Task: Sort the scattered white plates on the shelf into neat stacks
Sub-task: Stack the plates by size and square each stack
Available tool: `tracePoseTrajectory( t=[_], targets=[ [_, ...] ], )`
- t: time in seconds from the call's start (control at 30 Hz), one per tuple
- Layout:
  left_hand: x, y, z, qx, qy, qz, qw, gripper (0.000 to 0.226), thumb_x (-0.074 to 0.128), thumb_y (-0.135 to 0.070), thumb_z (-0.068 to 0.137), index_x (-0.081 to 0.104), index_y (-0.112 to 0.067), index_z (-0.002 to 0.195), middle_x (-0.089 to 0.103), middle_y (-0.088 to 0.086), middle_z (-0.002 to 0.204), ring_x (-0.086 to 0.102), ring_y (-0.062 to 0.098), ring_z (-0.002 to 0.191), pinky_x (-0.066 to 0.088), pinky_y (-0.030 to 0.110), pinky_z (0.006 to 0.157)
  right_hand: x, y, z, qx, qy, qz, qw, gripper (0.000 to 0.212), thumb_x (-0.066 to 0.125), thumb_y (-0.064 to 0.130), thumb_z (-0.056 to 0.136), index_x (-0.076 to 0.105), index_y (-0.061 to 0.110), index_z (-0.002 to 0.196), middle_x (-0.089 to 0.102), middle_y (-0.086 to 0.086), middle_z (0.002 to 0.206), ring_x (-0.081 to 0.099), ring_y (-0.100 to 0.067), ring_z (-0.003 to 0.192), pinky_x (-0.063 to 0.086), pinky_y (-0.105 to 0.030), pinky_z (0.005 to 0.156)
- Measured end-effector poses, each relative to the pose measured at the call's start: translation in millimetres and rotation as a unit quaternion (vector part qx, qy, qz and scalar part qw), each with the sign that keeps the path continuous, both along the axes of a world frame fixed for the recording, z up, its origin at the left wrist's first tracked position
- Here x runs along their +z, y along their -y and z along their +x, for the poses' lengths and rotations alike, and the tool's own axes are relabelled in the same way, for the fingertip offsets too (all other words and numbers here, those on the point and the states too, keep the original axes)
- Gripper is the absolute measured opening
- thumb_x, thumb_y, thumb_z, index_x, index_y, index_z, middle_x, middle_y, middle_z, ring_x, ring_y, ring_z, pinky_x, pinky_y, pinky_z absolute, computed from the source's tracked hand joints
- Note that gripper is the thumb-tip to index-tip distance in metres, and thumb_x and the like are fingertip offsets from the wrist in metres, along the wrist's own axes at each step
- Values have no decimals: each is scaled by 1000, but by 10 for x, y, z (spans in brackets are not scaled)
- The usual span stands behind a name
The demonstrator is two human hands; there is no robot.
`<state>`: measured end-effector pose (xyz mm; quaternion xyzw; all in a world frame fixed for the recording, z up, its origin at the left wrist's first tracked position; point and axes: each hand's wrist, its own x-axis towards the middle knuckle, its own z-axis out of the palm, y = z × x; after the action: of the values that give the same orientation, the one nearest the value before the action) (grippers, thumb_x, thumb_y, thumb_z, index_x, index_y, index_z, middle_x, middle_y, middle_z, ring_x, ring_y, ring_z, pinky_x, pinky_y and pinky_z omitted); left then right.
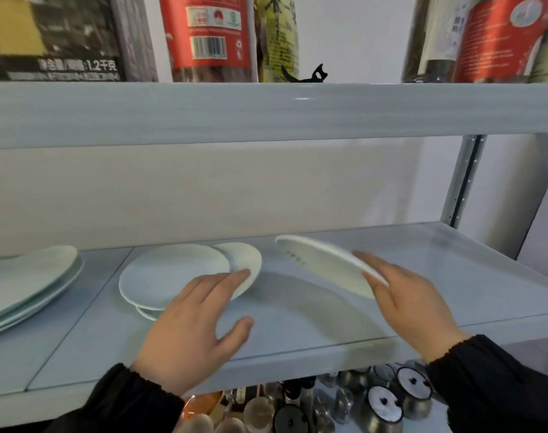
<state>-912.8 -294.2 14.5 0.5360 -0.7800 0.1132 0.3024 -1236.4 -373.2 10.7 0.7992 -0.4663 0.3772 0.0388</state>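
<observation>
My right hand [413, 304] grips a white plate [325, 264] by its near edge and holds it tilted above the shelf [297, 323]. Left of it, a loose pile of white plates [172, 276] lies on the shelf, with a smaller plate [246, 260] sticking out at its right side. My left hand [197, 326] hovers over the near right edge of this pile with fingers straight, fingertips at the smaller plate. A stack of larger white plates [26, 282] sits at the far left of the shelf.
The upper shelf's front beam [266, 110] runs across just above the plates, with bottles and boxes standing on it. A metal upright [466, 179] stands at the back right. Below the shelf are metal pots and glass lids [382, 401].
</observation>
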Motion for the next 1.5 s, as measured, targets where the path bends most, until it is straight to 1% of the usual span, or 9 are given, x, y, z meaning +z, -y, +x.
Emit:
tracePoseTrajectory(
  t=[0.13,0.23,0.37,0.7,0.83,0.93,1.07,1.17,1.5],
  targets=[
    [66,-36,410,52,-18,-13,998,60,47,-54,87,46,-30,141,58,-10,125,47,9,119,34,19,96,199,98,319,-1,208,40,977,32,43,39,102,56,25,128,56,27,93,53,1,76,41,-5,65],
    [64,-73,691,84,-40,-8,996,61,45,-57,85,45,-33,141,57,-12,126,47,10,120,36,21,95,287,174,639,31,355,114,927,13,50,29,102,56,36,111,59,24,100,60,-7,93,46,-13,63],
    [61,-132,985,101,-42,-6,994,60,46,-55,85,47,-30,140,56,-11,123,45,8,118,23,10,96,350,234,1118,91,490,202,843,31,53,21,99,57,52,102,65,13,110,64,-11,96,60,-37,61],
    [-88,-258,1614,124,-59,26,990,60,44,-58,86,43,-34,141,53,-16,128,46,9,123,26,14,98,246,436,2028,143,520,343,769,52,38,-5,89,64,25,121,71,-5,116,66,-29,107,60,-43,67],
    [-140,-260,1790,123,-62,31,990,59,44,-59,86,43,-34,140,54,-16,129,46,8,124,28,15,99,174,444,2242,118,490,358,786,47,41,-4,88,64,28,114,70,-5,115,65,-28,105,61,-47,69],
    [-173,-257,1871,115,-68,33,990,60,43,-60,86,43,-34,140,53,-17,130,43,5,125,26,13,99,169,418,2337,80,401,320,855,45,40,-4,87,60,30,108,67,-2,112,63,-25,102,60,-43,72],
    [-212,-219,1953,97,-67,37,992,60,43,-60,86,43,-34,141,52,-18,131,42,3,125,23,10,100,154,436,2314,7,215,270,938,67,40,-1,91,29,19,154,45,4,146,41,-21,137,37,-25,103],
    [-235,-183,1999,84,-73,37,993,59,43,-59,87,44,-33,139,53,-17,130,44,4,123,26,12,100,77,447,2286,-11,184,262,947,74,37,-7,89,25,21,156,28,2,160,24,-17,148,22,-26,117],
    [-269,-54,2100,36,-65,47,996,59,45,-57,88,45,-30,140,53,-15,129,43,2,123,22,8,102,-18,392,2287,-25,238,246,939,68,38,-6,87,43,24,148,41,5,153,36,-14,140,28,-28,116]
  ],
)
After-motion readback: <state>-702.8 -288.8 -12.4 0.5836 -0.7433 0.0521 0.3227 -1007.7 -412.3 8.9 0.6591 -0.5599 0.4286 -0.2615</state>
